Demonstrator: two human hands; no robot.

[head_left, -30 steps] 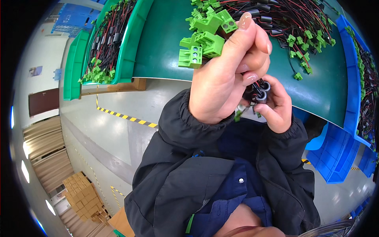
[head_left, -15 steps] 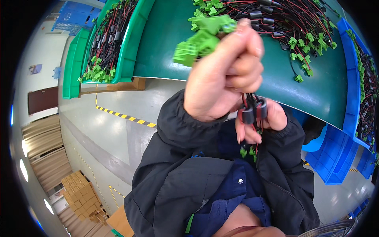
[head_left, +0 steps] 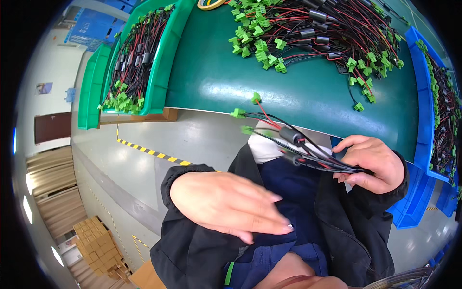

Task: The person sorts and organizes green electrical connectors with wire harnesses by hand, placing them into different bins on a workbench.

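My right hand [head_left: 373, 164] pinches a small bunch of black and red cables [head_left: 320, 156]. The bunch stretches leftward over my lap, with dark cylinders on the wires and green connectors [head_left: 238, 113] at its free end. One lower connector is smeared by motion. My left hand [head_left: 231, 202] holds nothing; its fingers are stretched out in front of my chest, below and apart from the cables. Beyond both hands, a large heap of similar cables [head_left: 317, 33] with green connectors lies on the green tabletop [head_left: 207, 86].
A green bin [head_left: 161, 77] of cables stands at the left, and a blue bin [head_left: 423, 91] of cables at the right. A roll of yellow tape [head_left: 210, 4] lies at the table's far side. Stacked cartons [head_left: 98, 243] stand on the floor at lower left.
My left hand has dropped from above the table to my chest, and the green connectors it held are gone from it. My right hand has moved right, its cables now spread leftward.
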